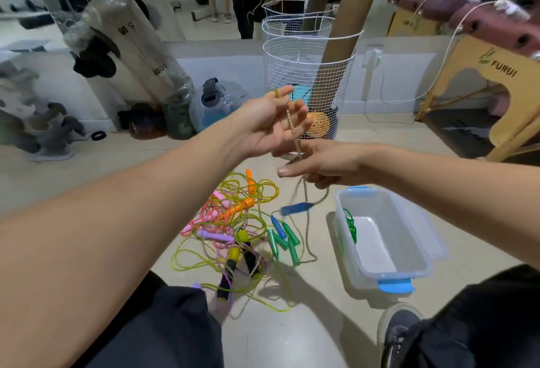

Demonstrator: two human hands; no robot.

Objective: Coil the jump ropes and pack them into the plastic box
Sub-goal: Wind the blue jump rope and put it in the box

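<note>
A tan braided jump rope point(293, 131) runs taut between my two raised hands. My left hand point(268, 122) holds its upper end, looped over the fingers. My right hand point(318, 166) pinches it lower down. Below that hand the rope hangs to the floor, and its blue handle point(296, 209) swings blurred in the air. A tangled pile of jump ropes point(233, 236) in yellow, pink, purple, orange and green lies on the floor between my knees. To the right stands the clear plastic box point(415, 259) with blue clips, holding one green rope point(350, 226).
A white wire basket point(309, 81) with cardboard tubes stands just behind my hands. Bottles and weights line the wall at the left. A wooden stool point(496, 87) stands at the right. A mirror behind shows a person. My shoe point(400, 335) is beside the box.
</note>
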